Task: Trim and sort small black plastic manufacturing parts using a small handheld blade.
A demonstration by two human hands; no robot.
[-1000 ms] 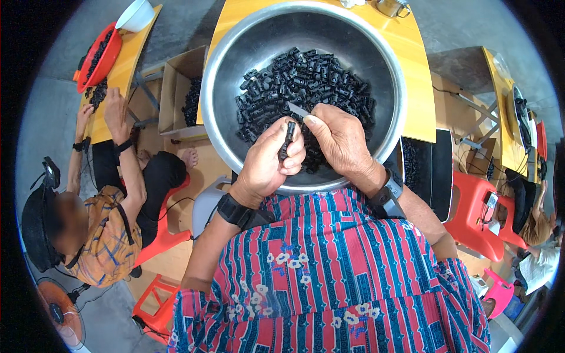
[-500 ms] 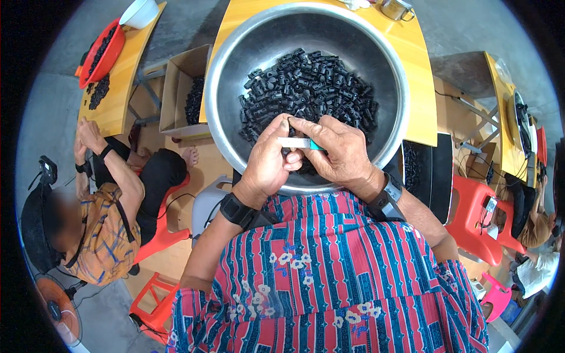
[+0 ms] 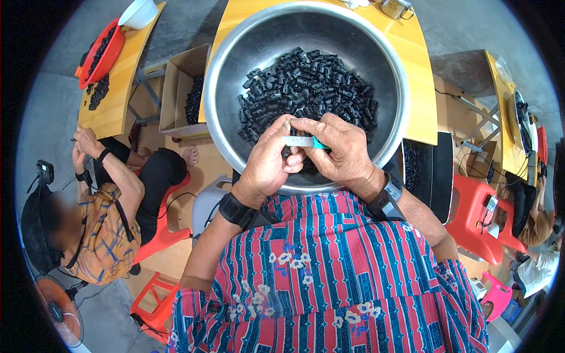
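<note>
In the right hand's (image 3: 342,150) closed grip is a short knife (image 3: 298,141) with a flat, pale metal blade and a teal-green handle. The left hand (image 3: 265,163), thumb and fingers curled shut, grips a small black plastic cylinder (image 3: 286,152) just beside the blade, as I watch from my remote feed. A second ago the cylinder shows plainly under a raised blade; now the blade lies level between the hands and the right forefinger comes up to the left thumb, which I judge means the knife is working on the piece.

Below spreads a heap of loose black plastic parts (image 3: 309,82) in a wide, round, silvery metal basin (image 3: 216,88), set on a yellow wooden worktop (image 3: 422,97). To the left stands an open brown cardboard box (image 3: 176,88); beyond it, a co-worker's hands (image 3: 87,144) meet around something too small for me to name.

Most of the held cylinder is hidden by fingers, and I cannot tell where the edge touches it. A metal cup (image 3: 396,9) is cut off at the top.
</note>
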